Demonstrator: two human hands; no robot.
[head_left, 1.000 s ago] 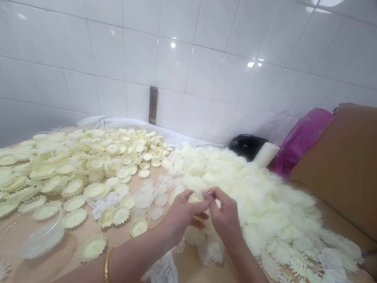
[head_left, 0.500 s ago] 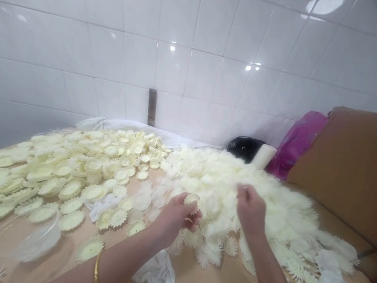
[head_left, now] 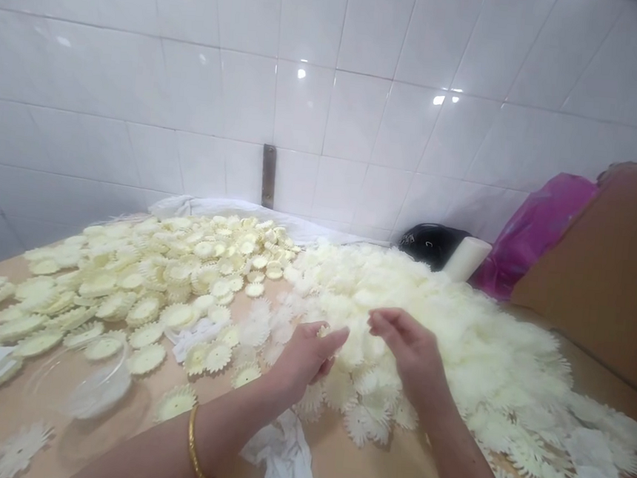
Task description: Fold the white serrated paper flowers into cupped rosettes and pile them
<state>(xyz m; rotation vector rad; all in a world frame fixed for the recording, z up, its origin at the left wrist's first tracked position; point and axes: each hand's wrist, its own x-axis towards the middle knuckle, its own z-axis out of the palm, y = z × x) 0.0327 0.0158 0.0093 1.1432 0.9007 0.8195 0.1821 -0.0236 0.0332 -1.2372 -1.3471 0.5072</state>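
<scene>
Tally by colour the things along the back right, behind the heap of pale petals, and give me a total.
Black bag: 1
White roll: 1
Pink bag: 1
Brown cardboard box: 1
Total: 4

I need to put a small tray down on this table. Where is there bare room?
Bare tabletop shows at the near edge, between the two forearms, beside the white cloth. Another strip lies on the right, between the white petal heap and the cardboard. The middle is crowded around both hands, and the yellow discs cover the left.
</scene>
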